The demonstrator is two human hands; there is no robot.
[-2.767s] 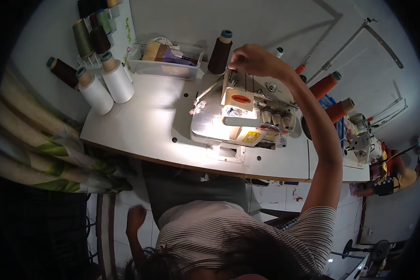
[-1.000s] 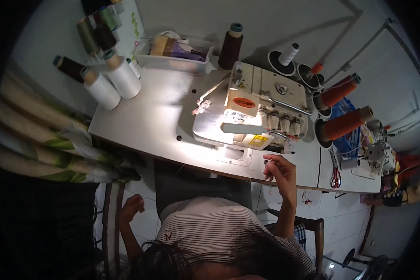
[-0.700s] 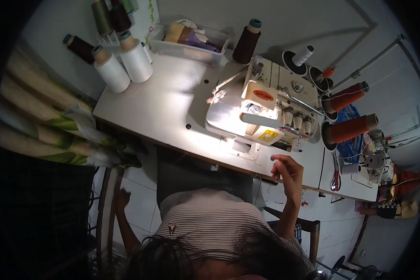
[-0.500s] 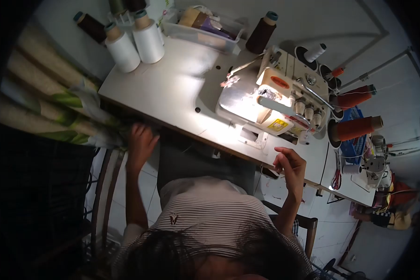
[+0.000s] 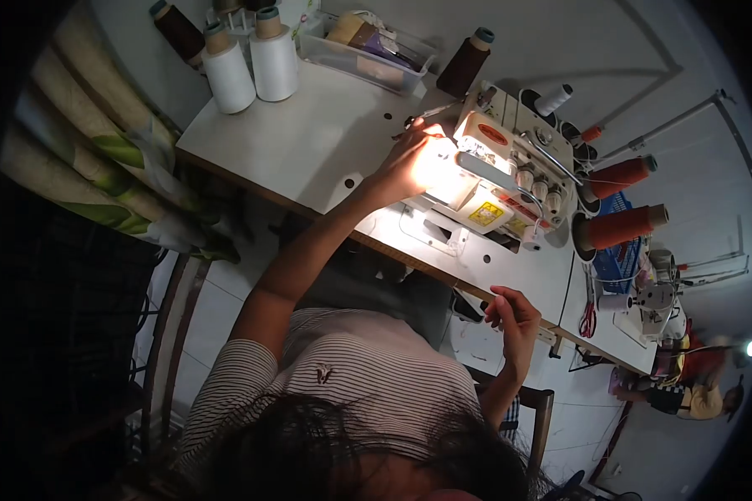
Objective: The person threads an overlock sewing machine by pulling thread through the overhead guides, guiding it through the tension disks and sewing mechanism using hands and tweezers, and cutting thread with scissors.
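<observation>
Under the bright lamp, my left hand (image 5: 409, 165) reaches to the left end of the sewing machine (image 5: 510, 159), over its work plate. Glare washes out its fingers, so I cannot make out whether they grip anything. By the table's front edge, below the machine, my right hand (image 5: 514, 324) hangs with loosely bent fingers, some of them apart. Nothing shows in it. A yellow warning label (image 5: 486, 214) marks the machine's front.
White thread cones (image 5: 228, 77) stand at the table's back left, near a clear plastic box (image 5: 363, 63) and a dark cone (image 5: 466, 63). Orange-red cones (image 5: 622, 223), a blue basket (image 5: 617, 242) and red-handled scissors (image 5: 588, 319) lie to the right. A patterned curtain (image 5: 109, 159) hangs left. Another person (image 5: 698, 397) is at far right.
My left hand has moved from beside the curtain, below the table's left edge, up and right to the machine. The right hand stays near the table edge, its fingers slightly more curled.
</observation>
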